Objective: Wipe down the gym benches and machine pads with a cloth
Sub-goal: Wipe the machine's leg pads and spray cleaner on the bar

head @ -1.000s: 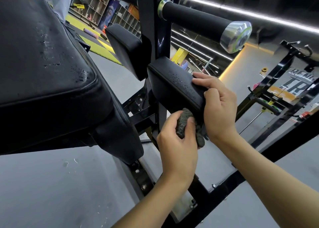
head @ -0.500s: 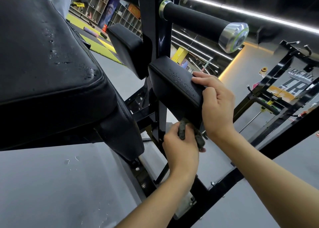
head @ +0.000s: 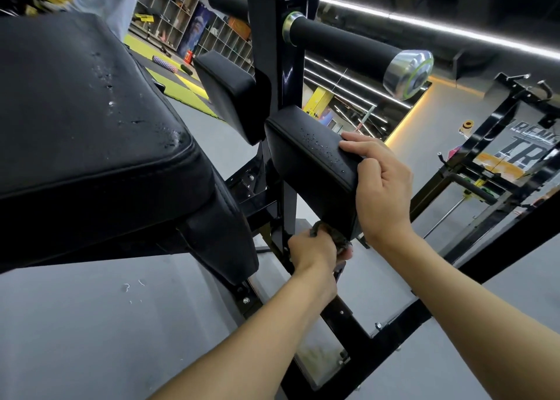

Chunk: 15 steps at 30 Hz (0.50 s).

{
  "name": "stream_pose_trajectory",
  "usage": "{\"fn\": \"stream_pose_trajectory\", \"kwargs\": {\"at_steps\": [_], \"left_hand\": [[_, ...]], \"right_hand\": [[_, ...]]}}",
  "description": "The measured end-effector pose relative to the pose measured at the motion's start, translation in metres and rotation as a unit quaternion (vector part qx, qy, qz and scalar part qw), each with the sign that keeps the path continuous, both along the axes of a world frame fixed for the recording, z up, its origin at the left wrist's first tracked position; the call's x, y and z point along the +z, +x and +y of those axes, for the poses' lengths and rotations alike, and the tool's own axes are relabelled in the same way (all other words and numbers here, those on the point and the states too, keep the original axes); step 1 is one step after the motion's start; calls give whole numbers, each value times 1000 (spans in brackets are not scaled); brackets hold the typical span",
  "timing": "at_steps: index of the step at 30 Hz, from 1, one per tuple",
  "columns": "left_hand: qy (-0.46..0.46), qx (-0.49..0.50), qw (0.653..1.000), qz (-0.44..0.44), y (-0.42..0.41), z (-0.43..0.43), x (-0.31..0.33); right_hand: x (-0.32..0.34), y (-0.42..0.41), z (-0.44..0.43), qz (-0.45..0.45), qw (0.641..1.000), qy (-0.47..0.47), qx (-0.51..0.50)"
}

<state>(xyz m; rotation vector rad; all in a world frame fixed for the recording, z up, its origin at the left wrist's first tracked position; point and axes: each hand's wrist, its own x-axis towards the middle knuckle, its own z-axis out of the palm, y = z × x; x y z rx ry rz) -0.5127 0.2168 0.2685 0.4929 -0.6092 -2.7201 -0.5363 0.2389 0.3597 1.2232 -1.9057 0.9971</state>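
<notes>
A small black machine pad (head: 312,169) with water droplets on its top hangs off the upright black post (head: 277,51). My right hand (head: 378,187) grips the pad's near end, fingers curled over its top edge. My left hand (head: 315,249) holds a dark grey cloth (head: 336,236) bunched against the pad's lower edge; most of the cloth is hidden by my fingers and the pad. A second pad (head: 230,93) sits behind, on the post's other side. The large black bench pad (head: 85,120) at left also carries droplets.
A padded roller bar (head: 348,51) with a chrome end cap juts right from the post above my hands. The machine's black frame (head: 357,324) runs below. A black rack (head: 497,145) stands at right. Grey floor, yellow-green mats and shelving lie behind.
My left hand has slid the cloth down the pad's side to its bottom edge. My right hand has kept its grip on the pad.
</notes>
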Motion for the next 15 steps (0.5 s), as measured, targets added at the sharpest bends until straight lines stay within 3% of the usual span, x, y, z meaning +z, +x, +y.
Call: {"fn": "stream_pose_trajectory", "kwargs": {"at_steps": [6, 10, 15], "left_hand": [[-118, 101, 987, 43, 38, -7, 20], [-198, 221, 950, 96, 59, -11, 29], [-271, 321, 904, 82, 44, -12, 22]], "right_hand": [[-1, -2, -1, 16, 1000, -9, 0], [-2, -3, -2, 23, 1000, -17, 1], [-3, -3, -3, 21, 999, -28, 5]]}}
